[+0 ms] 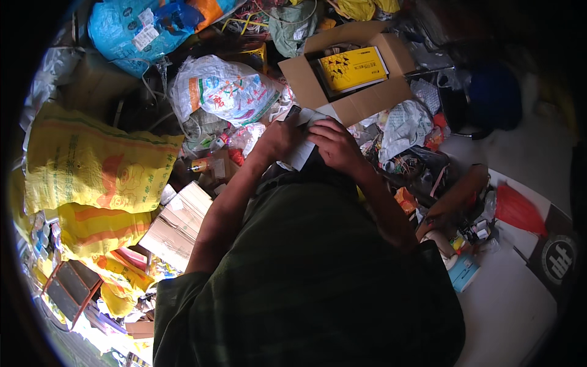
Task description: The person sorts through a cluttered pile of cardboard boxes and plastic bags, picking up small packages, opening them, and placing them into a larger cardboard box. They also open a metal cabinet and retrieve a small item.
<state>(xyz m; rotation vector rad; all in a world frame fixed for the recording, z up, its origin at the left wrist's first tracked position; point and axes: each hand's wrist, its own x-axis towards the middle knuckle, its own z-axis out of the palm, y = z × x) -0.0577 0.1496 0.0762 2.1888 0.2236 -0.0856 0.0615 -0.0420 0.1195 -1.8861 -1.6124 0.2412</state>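
Observation:
My left hand [280, 140] and my right hand [332, 144] are close together in front of my body, both on a pale sheet or flat packet [300, 153] that looks like paper or card. The right fingers bend over its upper right side. The left hand grips its left side, and a small dark item [293, 110] shows just above that hand; whether the hand holds it is unclear. Just beyond the hands stands an open cardboard box [300, 82] with a yellow printed book or folder [353, 69] lying in it.
Mixed refuse surrounds me. A white woven sack [224, 87] lies beyond my left hand, a blue sack [133, 32] further off. Yellow woven sacks [101, 160] and flattened cardboard [179, 225] are at left. Another person's arm [454, 197] reaches in at right, near a red bag [518, 211].

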